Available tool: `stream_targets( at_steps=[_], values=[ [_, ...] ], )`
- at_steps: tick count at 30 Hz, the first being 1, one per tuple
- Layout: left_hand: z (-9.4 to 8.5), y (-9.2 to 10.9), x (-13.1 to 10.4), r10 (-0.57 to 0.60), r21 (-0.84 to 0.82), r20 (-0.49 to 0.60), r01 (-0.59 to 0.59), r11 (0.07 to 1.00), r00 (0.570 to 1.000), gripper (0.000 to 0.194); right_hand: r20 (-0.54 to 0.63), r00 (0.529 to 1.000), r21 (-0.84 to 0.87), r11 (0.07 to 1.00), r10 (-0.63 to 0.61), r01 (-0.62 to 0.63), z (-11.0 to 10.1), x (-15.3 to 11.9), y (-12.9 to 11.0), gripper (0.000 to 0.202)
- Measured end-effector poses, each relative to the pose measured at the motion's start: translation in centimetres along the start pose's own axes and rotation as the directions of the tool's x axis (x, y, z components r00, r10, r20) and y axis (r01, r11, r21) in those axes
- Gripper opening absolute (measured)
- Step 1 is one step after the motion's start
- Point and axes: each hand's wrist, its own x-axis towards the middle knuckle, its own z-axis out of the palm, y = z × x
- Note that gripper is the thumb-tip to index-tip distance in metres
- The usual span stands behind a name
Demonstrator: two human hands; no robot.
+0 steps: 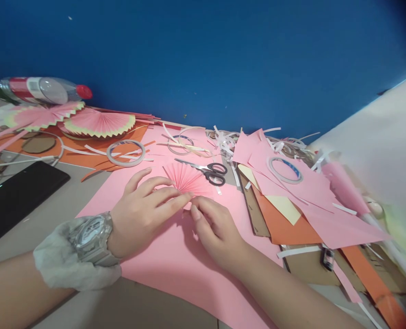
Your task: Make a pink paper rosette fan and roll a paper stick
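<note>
A pleated pink paper fan (185, 177) lies spread on a large pink sheet (175, 269). My left hand (148, 205), with a watch and a pale scrunchie at the wrist, rests over the fan's left side, fingers stretched out and apart. At the fan's near edge, my right hand (218, 228) is closed in a pinch beside my left fingertips; my fingers partly hide what it grips there. Scissors with black handles (216, 173) lie just beyond the fan, blades pointing left.
Two finished-looking pink fans (100, 122) and a plastic bottle (48, 90) sit back left. A black phone (24, 196) lies left. Tape rolls (125, 153) lie behind. Stacked pink paper (292, 201), orange paper (285, 228) and cardboard fill the right, before a blue wall (203, 59).
</note>
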Motion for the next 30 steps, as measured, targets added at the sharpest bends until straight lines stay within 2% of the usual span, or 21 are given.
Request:
stream_targets(
  at_steps=[18, 23, 27, 30],
  values=[
    [0.14, -0.19, -0.28, 0.008, -0.002, 0.017, -0.008, 1.000, 1.000, 0.025, 0.004, 1.000, 0.007, 1.000, 0.002, -0.002, 0.01, 0.01, -0.04, 0.021],
    [0.17, -0.24, -0.42, 0.039, -0.040, 0.013, -0.038, 0.998, 0.999, 0.025, 0.030, 0.997, 0.097, 0.993, 0.068, -0.071, -0.01, 0.26, -0.18, 0.025],
    [0.09, -0.22, -0.41, 0.026, -0.049, -0.005, -0.026, 0.998, 1.000, 0.024, 0.080, 0.996, 0.206, 0.977, 0.030, -0.046, -0.33, 0.38, -0.06, 0.028],
    [0.08, -0.27, -0.43, 0.033, -0.063, -0.023, -0.034, 0.997, 0.999, 0.023, 0.100, 0.995, 0.218, 0.976, 0.008, -0.030, -0.46, 0.29, -0.02, 0.028]
  ],
)
